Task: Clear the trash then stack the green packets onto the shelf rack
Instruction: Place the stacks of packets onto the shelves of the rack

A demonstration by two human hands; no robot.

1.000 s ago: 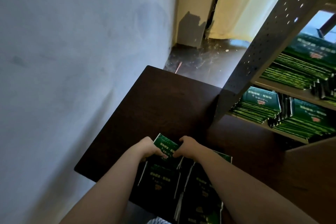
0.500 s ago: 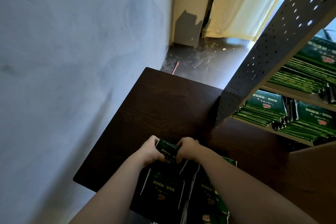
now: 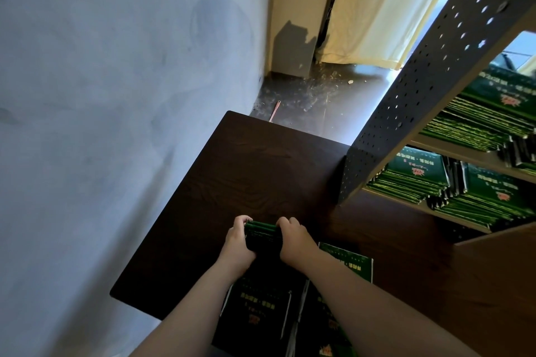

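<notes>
Head view: left hand (image 3: 236, 242) and right hand (image 3: 294, 240) both clamp a stack of packets (image 3: 263, 236) stood on edge on the table (image 3: 246, 171). Left fingers (image 3: 243, 219) curl over the stack's left top corner, right fingers (image 3: 282, 222) over the right top corner; both hands closed tight on it, palms facing each other, stack squeezed between them. Top edges of the packets show as thin green lines.

More packets lie flat on the table under the forearms: one (image 3: 258, 313) beneath the left arm, another (image 3: 348, 261) just right of the right wrist. They're dark green with yellow print and a small red mark; the writing is too dim and blurred to read.

Both forearms reach forward from the bottom edge, wrists nearly straight, hands close together near table centre.

Rack (image 3: 429, 75) stands at right, its perforated grey side panel meeting the table. Its shelves hold piles of packets (image 3: 417, 174), same green covers, text unreadable.

Floor (image 3: 313, 101) beyond the table has scattered debris, a thin pink stick (image 3: 274, 111) lying near the wall.
</notes>
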